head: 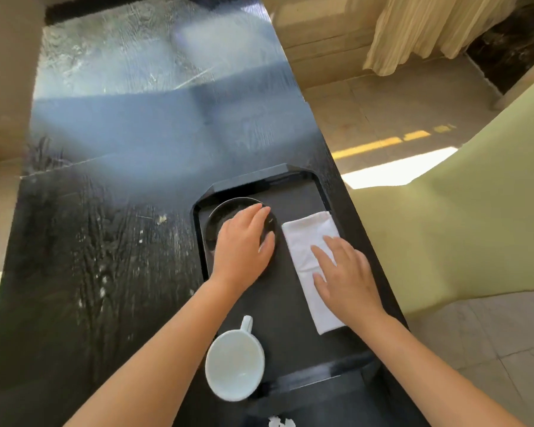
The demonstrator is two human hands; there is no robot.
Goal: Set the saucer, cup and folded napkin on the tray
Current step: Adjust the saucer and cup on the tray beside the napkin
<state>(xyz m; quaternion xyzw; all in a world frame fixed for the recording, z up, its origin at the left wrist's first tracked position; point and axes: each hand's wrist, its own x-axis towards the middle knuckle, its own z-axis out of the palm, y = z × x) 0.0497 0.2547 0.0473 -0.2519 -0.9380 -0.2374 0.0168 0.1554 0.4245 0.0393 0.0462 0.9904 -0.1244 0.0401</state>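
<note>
Black tray [293, 303] on dark table [111, 241]. Left hand [244, 241] spread, palm down on black saucer [225, 214] at tray's far left. Right hand [346, 272] flat, fingers apart, pressing white folded napkin [305, 238] along right side. White cup [235, 365] upright, empty, near-left corner.

On the tray [293, 298], bare floor runs down the middle between the saucer [225, 215] at ten o'clock and the napkin [305, 241] at three. The cup [235, 369] blocks seven o'clock (handle pointing inward). The table [121, 241] at nine lies open.
</note>
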